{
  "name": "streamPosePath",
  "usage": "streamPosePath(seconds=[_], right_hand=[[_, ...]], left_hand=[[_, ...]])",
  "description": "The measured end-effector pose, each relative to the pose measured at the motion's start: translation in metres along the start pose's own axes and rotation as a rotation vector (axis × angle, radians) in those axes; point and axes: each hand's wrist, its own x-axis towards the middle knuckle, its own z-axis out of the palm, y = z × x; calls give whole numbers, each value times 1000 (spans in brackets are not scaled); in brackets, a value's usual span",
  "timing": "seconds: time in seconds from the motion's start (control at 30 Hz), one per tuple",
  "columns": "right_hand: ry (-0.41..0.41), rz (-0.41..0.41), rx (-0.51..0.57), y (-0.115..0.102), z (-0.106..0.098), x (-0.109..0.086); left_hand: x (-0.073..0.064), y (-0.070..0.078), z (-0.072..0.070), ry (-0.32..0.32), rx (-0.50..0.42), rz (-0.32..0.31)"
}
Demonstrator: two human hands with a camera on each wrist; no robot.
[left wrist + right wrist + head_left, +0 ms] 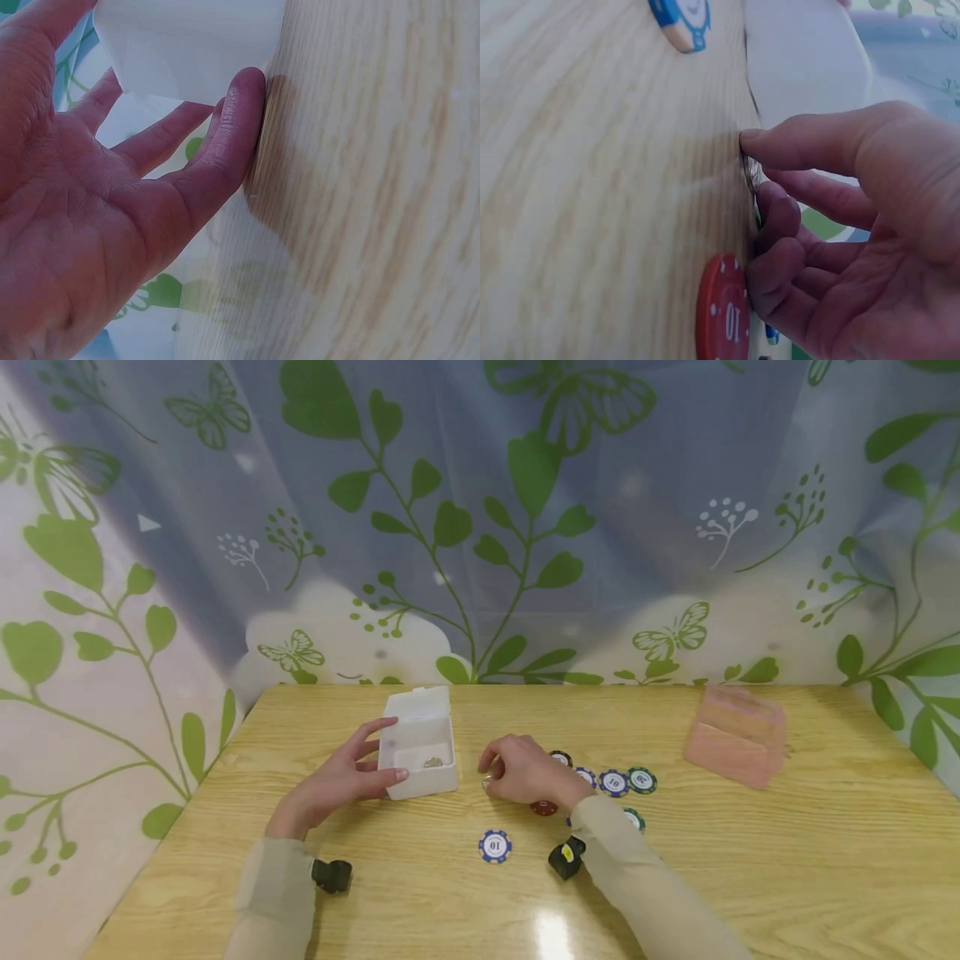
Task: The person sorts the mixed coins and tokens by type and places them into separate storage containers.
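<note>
My left hand [345, 781] holds a small white box [422, 781] by its left side, thumb at the near rim and a fingertip near the raised lid [420, 702]. Inside the box lie shiny coin-like pieces [433, 762]. Just right of it, my right hand [525, 770] pinches a shiny coin-like disc [751, 174] at the table surface, between thumb and fingers. Beside that hand lies a red poker chip [724, 307] marked 10. The left wrist view shows the box's white wall [191, 52] against the fingers.
A blue and white chip [495, 846] lies nearer me on the wooden table [420, 893]. Several more chips [614, 783] sit around the right wrist, partly hidden by it. A translucent pink case [735, 739] is at the far right. Behind hangs a leaf-patterned curtain [480, 527].
</note>
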Motion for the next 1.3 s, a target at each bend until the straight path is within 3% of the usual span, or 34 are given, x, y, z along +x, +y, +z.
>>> streamPosePath(seconds=[0.37, 0.67, 1.3], right_hand=[[-12, -43, 67, 9, -3, 0], [14, -124, 145, 15, -3, -3], [-2, -144, 232, 17, -4, -7]], left_hand=[[0, -1, 0, 7, 8, -5], [0, 0, 0, 1, 0, -5], [-1, 1, 0, 3, 3, -3]])
